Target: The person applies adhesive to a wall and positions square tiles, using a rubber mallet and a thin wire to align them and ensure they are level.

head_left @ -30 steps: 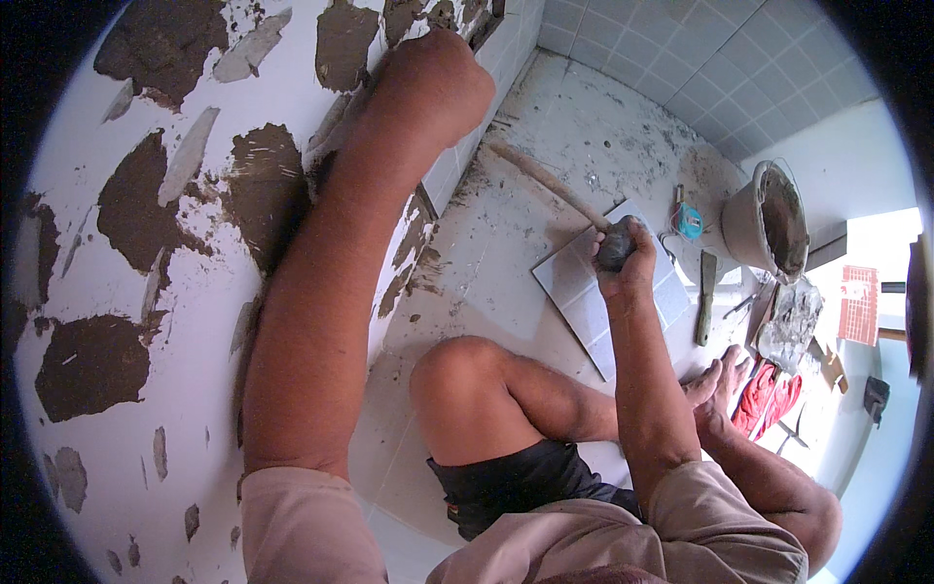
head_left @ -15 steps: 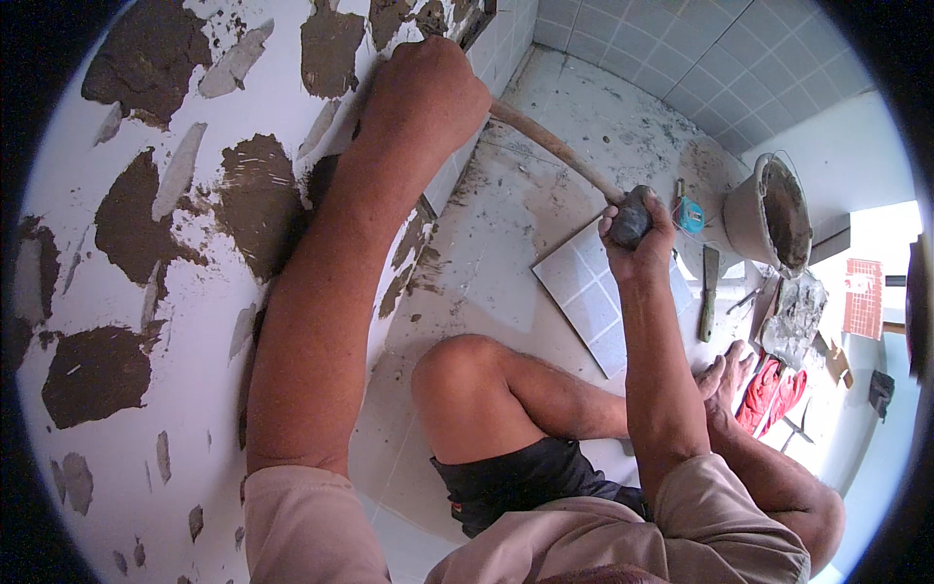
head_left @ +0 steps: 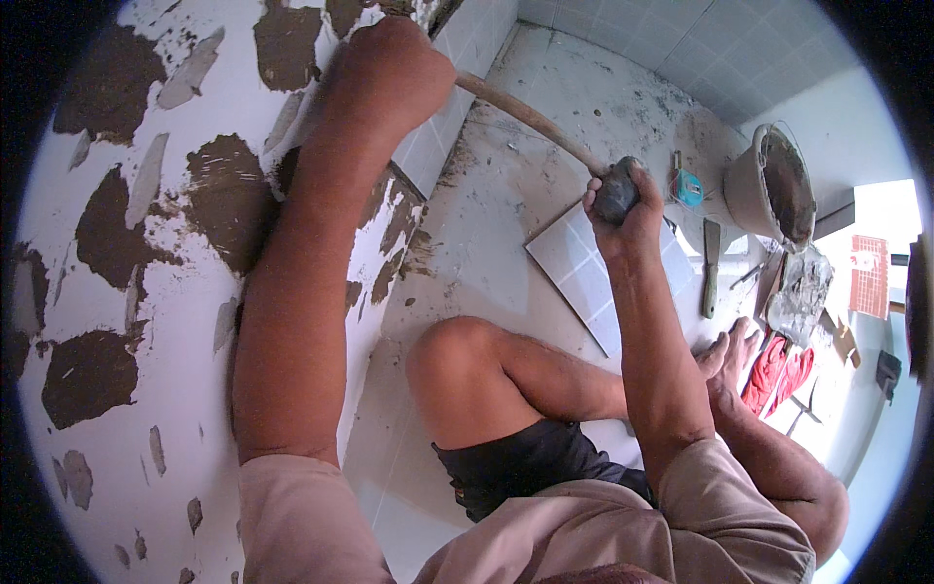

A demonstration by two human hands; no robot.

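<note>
My right hand is closed around the dark, rounded head of a mallet. The mallet's wooden handle slants up and left toward the wall, and its far end passes out of sight behind my left hand. That hand is a fist against the upper wall, back toward me; its fingertips and anything in them are hidden. Grey wall tiles are beside it. Brown mortar patches and grey smears cover the white wall along my left forearm.
A loose grey tile lies on the floor below my right hand. Further right are a blue tape measure, a mortar-stained bucket, a long-handled flat tool, a mortar-coated plate and red gloves. My bent knee is near the wall.
Both hands and the mallet appear slightly further up and left. The wall patches have shifted left too, so part of this is the view turning. The right hand keeps its hold.
</note>
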